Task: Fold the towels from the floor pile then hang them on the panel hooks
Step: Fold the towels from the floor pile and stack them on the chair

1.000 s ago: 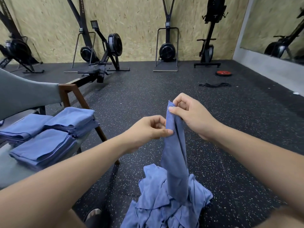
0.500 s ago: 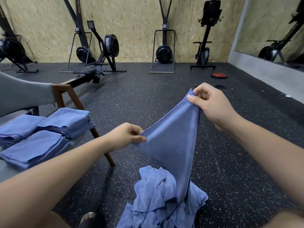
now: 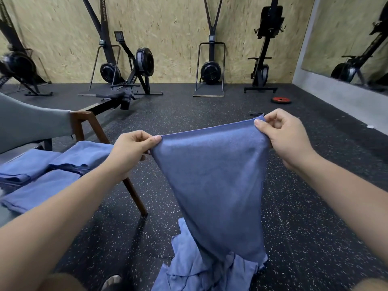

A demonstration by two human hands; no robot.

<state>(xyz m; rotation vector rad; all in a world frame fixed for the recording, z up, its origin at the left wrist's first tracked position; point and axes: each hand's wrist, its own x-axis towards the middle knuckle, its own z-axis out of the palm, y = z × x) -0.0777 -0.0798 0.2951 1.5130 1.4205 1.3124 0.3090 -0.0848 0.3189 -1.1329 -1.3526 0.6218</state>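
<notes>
A blue towel [image 3: 212, 185] hangs stretched between my hands above the floor. My left hand [image 3: 131, 152] pinches its left top corner, and my right hand [image 3: 283, 137] pinches its right top corner, slightly higher. The towel narrows downward and its lower end touches the crumpled pile of blue towels [image 3: 199, 269] on the floor. Three folded blue towels [image 3: 69, 158] lie on the grey chair seat at the left. No panel hooks are in view.
The grey chair [image 3: 31, 122] with brown wooden legs stands at the left. Rowing machines [image 3: 130, 80] and other black gym equipment line the far chipboard wall. A red weight plate [image 3: 281, 100] lies on the speckled black floor at the back right. A mirror is on the right wall.
My hands have moved apart, left hand leftward and right hand rightward and up, spreading the towel's top edge wide from a bunched strip.
</notes>
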